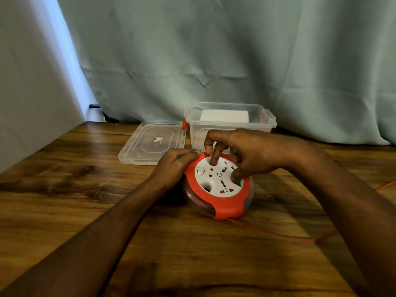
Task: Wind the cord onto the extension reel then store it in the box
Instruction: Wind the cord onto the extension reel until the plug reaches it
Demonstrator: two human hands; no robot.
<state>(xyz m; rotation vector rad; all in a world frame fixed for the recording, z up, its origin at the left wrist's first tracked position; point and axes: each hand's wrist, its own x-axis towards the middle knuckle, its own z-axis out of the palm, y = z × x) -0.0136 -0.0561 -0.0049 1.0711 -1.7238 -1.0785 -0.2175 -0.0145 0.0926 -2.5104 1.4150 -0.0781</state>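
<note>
Extension reel (218, 185) sits flat on the wood-grain desk (85, 189), just in front of the clear plastic box (230, 123). I read it as a round drum: red-orange top frame, white circular socket face pointing up and tilted slightly toward the camera, translucent lower body with red coils showing through. No brand or lettering legible on it from here.

Left hand (174, 166) grips the reel's left rim, fingers curled closed on the red frame. Right hand (246, 156) is over the socket face, one fingertip pressed into a round recess at the far edge, the thumb in another at the right; those fingers are bent down onto the face, not wrapped around anything.

Red cord (278, 233) leaves the reel's near edge and trails right across the desk, blurred.

Box is open and upright; its clear lid (150, 144) lies flat to its left. Pale green curtain (214, 50) behind.
</note>
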